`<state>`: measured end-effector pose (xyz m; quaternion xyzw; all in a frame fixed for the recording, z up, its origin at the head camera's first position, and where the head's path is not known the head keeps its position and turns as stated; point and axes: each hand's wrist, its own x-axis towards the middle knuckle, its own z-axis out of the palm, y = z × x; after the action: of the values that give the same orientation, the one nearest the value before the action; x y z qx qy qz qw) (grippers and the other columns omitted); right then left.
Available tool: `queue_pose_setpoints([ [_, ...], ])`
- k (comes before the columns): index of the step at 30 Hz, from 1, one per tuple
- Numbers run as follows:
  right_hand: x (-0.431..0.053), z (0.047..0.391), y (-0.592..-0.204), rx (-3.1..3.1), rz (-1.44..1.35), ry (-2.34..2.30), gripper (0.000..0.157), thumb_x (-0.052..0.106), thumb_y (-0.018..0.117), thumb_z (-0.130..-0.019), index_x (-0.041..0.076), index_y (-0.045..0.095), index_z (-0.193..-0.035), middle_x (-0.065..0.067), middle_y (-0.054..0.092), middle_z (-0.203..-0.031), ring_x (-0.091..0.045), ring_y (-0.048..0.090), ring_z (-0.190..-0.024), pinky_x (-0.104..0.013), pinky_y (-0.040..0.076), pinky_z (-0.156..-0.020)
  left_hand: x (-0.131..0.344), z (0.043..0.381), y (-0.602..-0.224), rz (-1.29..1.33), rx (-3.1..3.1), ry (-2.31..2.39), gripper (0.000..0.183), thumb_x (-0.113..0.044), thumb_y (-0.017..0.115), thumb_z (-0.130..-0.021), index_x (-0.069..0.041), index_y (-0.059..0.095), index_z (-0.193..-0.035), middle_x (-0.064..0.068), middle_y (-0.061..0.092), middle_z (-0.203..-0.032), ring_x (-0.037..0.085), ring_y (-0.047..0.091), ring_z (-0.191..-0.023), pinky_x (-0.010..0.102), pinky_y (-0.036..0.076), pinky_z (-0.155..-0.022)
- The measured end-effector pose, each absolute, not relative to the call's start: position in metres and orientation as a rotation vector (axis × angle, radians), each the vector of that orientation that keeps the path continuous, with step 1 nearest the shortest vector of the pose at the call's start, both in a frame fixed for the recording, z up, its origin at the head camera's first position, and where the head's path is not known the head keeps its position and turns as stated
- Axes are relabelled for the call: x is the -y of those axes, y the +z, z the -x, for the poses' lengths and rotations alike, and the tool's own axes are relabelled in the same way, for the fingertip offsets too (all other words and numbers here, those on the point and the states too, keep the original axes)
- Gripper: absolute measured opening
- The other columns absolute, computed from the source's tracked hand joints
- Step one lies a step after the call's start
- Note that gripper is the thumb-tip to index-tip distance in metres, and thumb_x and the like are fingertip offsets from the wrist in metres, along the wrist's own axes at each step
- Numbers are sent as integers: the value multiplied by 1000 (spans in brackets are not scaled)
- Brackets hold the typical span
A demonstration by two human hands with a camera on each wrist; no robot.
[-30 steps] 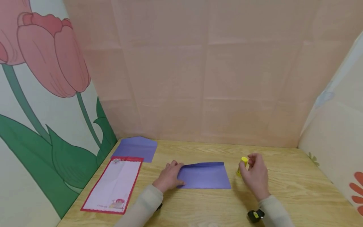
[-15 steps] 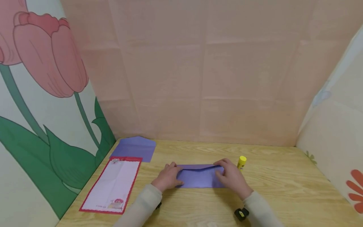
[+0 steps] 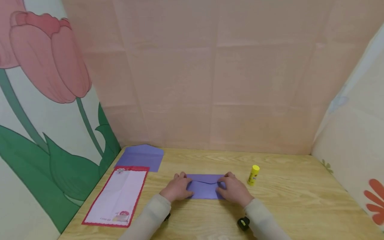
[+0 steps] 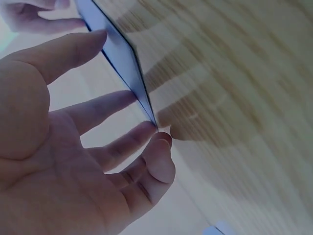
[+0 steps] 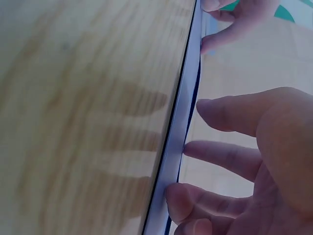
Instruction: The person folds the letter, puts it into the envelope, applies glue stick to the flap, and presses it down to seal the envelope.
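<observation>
A purple envelope (image 3: pixel 204 191) lies on the table in front of me in the head view, its far flap (image 3: pixel 204 178) folded down toward the near side. My left hand (image 3: pixel 176 188) rests on its left end, thumb and fingertips spread over the paper. In the left wrist view, the fingers of that left hand (image 4: pixel 63 147) touch the envelope (image 4: pixel 120 54), which appears nearly edge-on. My right hand (image 3: pixel 235 190) covers the right end, fingertips on the flap and thumb nearer me. The right wrist view has the right hand's (image 5: pixel 254 161) fingertips touching the envelope (image 5: pixel 178 122).
A yellow glue stick (image 3: pixel 253 175) stands upright right of my right hand. On the left lies a red-bordered white letter sheet (image 3: pixel 118 195), overlapping another purple envelope (image 3: pixel 147 161). A pinkish cloth backdrop (image 3: pixel 210 83) rises behind the wooden table (image 3: pixel 294 200).
My right hand has left the glue stick, now standing upright, and moved left onto the envelope. The flap has come down toward me. My left hand stays at the left end.
</observation>
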<state>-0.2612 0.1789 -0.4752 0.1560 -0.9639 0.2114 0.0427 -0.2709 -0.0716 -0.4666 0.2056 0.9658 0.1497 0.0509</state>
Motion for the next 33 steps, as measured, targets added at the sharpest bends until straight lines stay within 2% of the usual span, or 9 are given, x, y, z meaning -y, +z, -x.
queue_pose_setpoints([
  [6, -167, 257, -469, 2943, -548, 637, 27, 24, 77, -86, 7, 75, -106, -14, 58, -107, -21, 59, -84, -44, 53, -68, 67, 270, -466, -646, -2916, 472, 55, -33, 75, -87, -11, 63, -135, 13, 51, -119, 24, 42, -101, 38, 47, -84],
  [14, -143, 262, -475, 2919, -698, 638, 28, 26, 75, -88, 9, 75, -110, -13, 58, -109, -19, 59, -76, -40, 52, -61, 53, 269, -463, -740, -2890, 489, 60, -46, 75, -84, -13, 64, -133, 16, 51, -121, 26, 43, -107, 42, 48, -87],
  [17, -140, 262, -477, 2925, -714, 666, 28, 28, 74, -89, 10, 75, -110, -12, 58, -110, -21, 61, -80, -42, 53, -63, 50, 268, -464, -733, -2888, 486, 60, -49, 73, -85, -14, 64, -132, 14, 51, -121, 26, 43, -108, 43, 47, -86],
  [25, -153, 262, -478, 2938, -679, 725, 23, 23, 74, -89, 8, 74, -106, -9, 61, -114, -26, 64, -96, -47, 54, -79, 56, 267, -464, -644, -2927, 421, 62, -50, 74, -85, -17, 62, -136, 11, 51, -126, 25, 41, -103, 44, 44, -84],
  [28, -158, 261, -477, 2936, -649, 676, 22, 24, 75, -88, 9, 73, -104, -8, 63, -114, -27, 65, -98, -47, 55, -81, 61, 268, -463, -632, -2948, 416, 61, -50, 75, -84, -17, 64, -134, 9, 52, -123, 25, 42, -101, 44, 44, -82],
  [33, -168, 259, -475, 2968, -524, 553, 24, 26, 76, -86, 9, 74, -103, -8, 65, -115, -27, 67, -96, -46, 56, -75, 67, 270, -465, -616, -2948, 446, 59, -48, 76, -83, -17, 65, -132, 7, 53, -121, 24, 42, -99, 41, 44, -79],
])
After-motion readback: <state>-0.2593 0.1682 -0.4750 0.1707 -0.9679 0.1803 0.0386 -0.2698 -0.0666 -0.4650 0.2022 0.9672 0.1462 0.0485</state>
